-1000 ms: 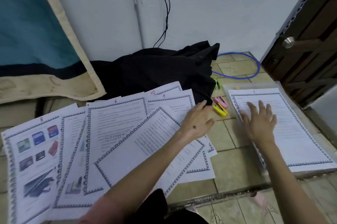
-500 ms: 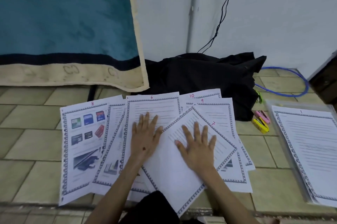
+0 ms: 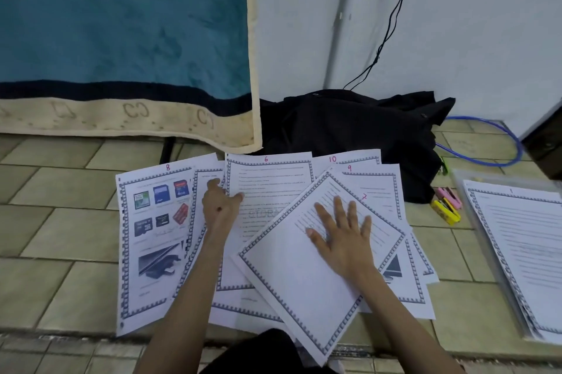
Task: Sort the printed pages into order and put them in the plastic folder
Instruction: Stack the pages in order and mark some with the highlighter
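Note:
Several printed pages with blue-grey borders lie fanned on the tiled floor. Red handwritten numbers mark them: page 8 [image 3: 152,239] with pictures at the left, page 6 [image 3: 270,188], page 10 [image 3: 349,159], page 9 [image 3: 377,188] and the tilted page 7 [image 3: 292,276] on top. My left hand [image 3: 220,206] pinches the left edge of page 6 between thumb and fingers. My right hand [image 3: 342,232] lies flat with spread fingers on page 7. At the right edge, the clear plastic folder [image 3: 465,177] holds page 1 [image 3: 523,239].
A black cloth bundle [image 3: 359,127] lies behind the pages by the white wall. Yellow and pink staplers [image 3: 445,204] sit between the pages and the folder. A blue cable [image 3: 498,142] loops at the back right. A red-and-teal blanket [image 3: 121,39] hangs at the left.
Both hands left the folder side and came onto the fanned pages. Since half a second ago my left hand went from lying flat to pinching page 6's left edge; the right stays flat on page 7.

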### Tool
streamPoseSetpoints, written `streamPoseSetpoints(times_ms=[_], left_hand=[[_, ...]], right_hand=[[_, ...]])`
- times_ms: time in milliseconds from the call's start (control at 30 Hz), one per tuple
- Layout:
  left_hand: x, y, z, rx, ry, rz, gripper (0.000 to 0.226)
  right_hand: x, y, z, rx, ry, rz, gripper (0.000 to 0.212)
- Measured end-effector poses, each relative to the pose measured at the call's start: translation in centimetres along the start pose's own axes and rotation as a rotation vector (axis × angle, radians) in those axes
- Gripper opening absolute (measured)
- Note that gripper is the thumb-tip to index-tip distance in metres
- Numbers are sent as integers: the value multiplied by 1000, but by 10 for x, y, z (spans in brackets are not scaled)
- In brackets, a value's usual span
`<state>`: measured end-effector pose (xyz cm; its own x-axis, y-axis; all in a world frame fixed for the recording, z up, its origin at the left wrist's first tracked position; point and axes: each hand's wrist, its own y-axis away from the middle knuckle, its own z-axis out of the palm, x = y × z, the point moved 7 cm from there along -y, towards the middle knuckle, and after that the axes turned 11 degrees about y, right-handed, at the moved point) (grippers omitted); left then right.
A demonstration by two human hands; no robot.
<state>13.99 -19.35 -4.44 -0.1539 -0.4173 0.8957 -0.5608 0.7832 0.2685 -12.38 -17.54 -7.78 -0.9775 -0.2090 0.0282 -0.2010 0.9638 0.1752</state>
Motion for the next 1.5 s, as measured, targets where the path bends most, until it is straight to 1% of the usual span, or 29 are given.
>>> streamPoseSetpoints(times_ms=[67, 133, 167, 233, 267, 300, 333, 367, 400, 467, 567, 667, 733, 833, 933, 1000, 1067, 1133, 1200, 1233, 1300, 1333, 1367, 1400, 1467, 1500], left_hand=[[-1, -1, -1, -24, 22, -36, 54], [2, -1, -1, -75, -20, 0, 37], [5, 1, -2, -94, -39, 23, 36], [16, 5, -6, -86, -69, 61, 44], [23, 7, -10, -64, -82, 75, 49], [33, 10, -15, -43, -88, 100, 50], [41, 11, -19, -41, -84, 120, 49], [49, 12, -24, -55, -97, 129, 47], [51, 10, -27, -77, -115, 121, 45], [55, 8, -33, -140, -184, 96, 41], [50, 4, -40, -243, -280, 59, 33], [31, -1, -44, -306, -317, -19, 32], [20, -1, -48, -298, -276, -64, 34], [12, -3, -51, -279, -284, -46, 39], [26, 0, -64, -222, -337, 2, 36], [47, 6, -80, -172, -347, 27, 33], [76, 19, -95, -166, -288, 97, 25], [104, 36, -108, -222, -166, 183, 6], [132, 52, -116, -273, -34, 254, 15], [142, 56, -116, -291, 22, 275, 15], [154, 59, -108, -300, 74, 287, 12], [156, 58, -100, -298, 88, 287, 10], [155, 54, -88, -300, 79, 289, 8], [151, 52, -72, -311, 69, 281, 6], [138, 50, -32, -399, 77, 252, 19], [129, 51, -9, -453, 78, 240, 26]], right_hand=[[-1, -2, 0, -9, 2, -29, 80], [-2, -2, -5, -15, 1, -58, 78], [-2, -2, -8, -6, 16, -60, 75], [-8, -1, -18, 63, 87, -20, 59], [-12, 1, -23, 57, 67, 21, 53], [-17, 1, -27, 86, 46, 43, 50], [-23, 1, -26, 57, 12, 49, 49], [-28, 0, -22, 48, -7, 49, 49], [-31, -2, -12, -17, -45, 48, 50], [-35, -7, -7, -70, -107, 23, 52], [-33, -13, -7, -33, -127, -52, 52], [-23, -14, -13, 6, -120, -97, 53], [-20, -13, -15, 18, -139, -62, 55], [-15, -8, -10, 16, -142, 108, 59], [-16, -4, -1, -6, -72, 157, 80], [-15, -5, 3, -16, -71, 171, 84], [-14, -4, 2, -13, -62, 180, 80], [-16, -4, -1, -17, -64, 187, 70], [-17, -4, -8, 21, -87, 184, 65], [-16, -4, -12, 47, -103, 195, 62], [-7, -6, -20, 59, -251, 213, 51], [-3, -2, -31, 42, -391, 224, 44], [6, 0, -37, 31, -588, 249, 39], [17, 4, -44, 19, -859, 279, 40], [40, 11, -48, -25, -1446, 326, 59], [57, 12, -47, -25, -1645, 310, 72]])
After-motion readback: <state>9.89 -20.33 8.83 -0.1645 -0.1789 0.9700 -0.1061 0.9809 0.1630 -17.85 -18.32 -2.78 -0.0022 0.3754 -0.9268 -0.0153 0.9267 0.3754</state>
